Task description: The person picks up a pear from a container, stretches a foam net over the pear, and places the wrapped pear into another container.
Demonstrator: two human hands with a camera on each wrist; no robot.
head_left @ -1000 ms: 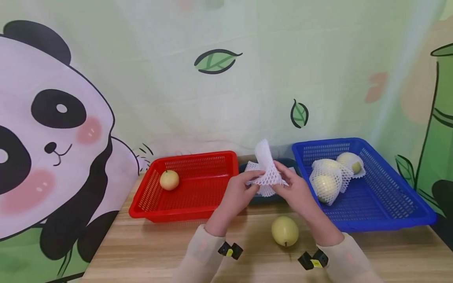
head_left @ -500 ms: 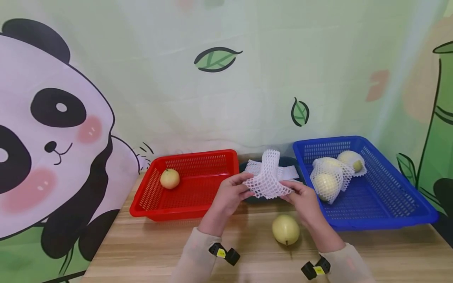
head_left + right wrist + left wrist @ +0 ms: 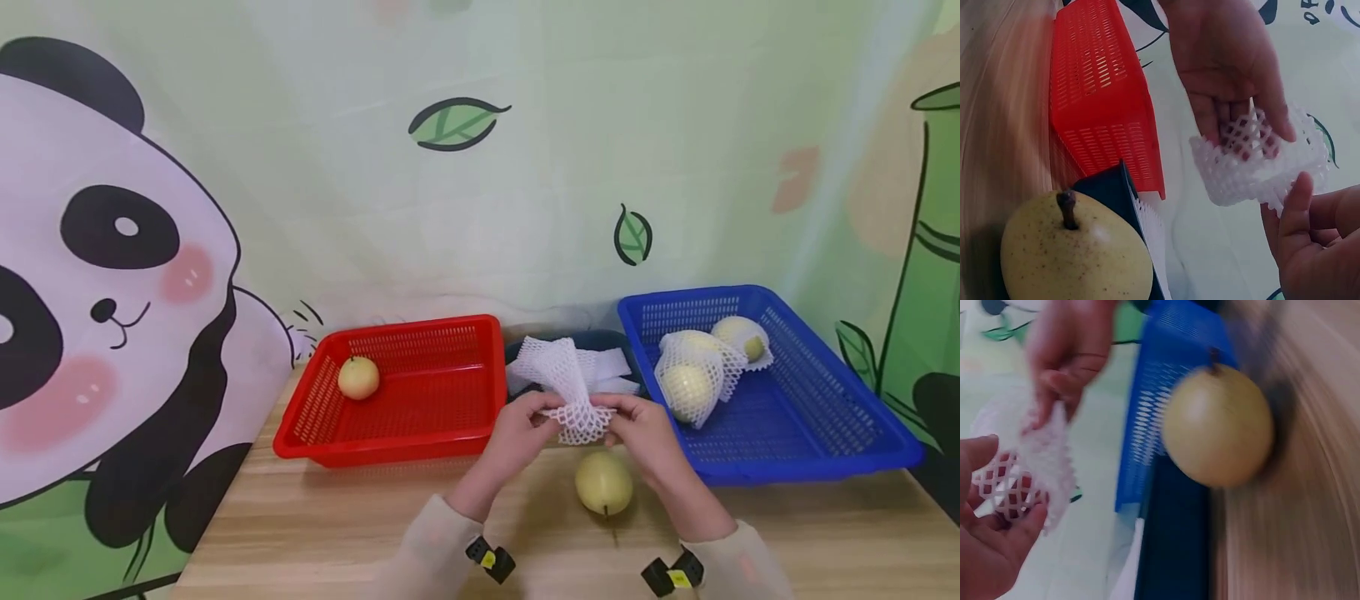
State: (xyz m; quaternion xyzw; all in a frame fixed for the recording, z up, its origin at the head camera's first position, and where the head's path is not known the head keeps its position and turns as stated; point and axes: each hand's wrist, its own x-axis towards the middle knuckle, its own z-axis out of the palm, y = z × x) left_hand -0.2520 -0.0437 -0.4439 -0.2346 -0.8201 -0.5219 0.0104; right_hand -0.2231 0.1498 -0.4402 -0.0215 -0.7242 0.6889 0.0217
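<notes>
A white foam fruit net (image 3: 581, 421) hangs between the two hands, its opening facing down and its narrower end pointing up and back. The left hand (image 3: 521, 429) pinches one side of its rim, thumb on the outside and fingers inside the mesh in the right wrist view. Opposite it, the right hand (image 3: 641, 429) pinches the other side between thumb and fingers. Just below and in front of the net, a yellow-green pear (image 3: 603, 483) lies on the wooden table, stem toward the person. Neither hand touches the pear.
Left stands a red basket (image 3: 405, 454) with one bare pear (image 3: 358, 378). A blue basket (image 3: 817, 475) at right holds several net-wrapped pears (image 3: 688, 392). Between them, behind the hands, a dark teal basket (image 3: 637, 367) contains more white foam nets (image 3: 611, 364).
The net has come down and toward the person, close above the pear. The hands spread its rim apart half a second ago and now stand closer together. The pear has stayed put.
</notes>
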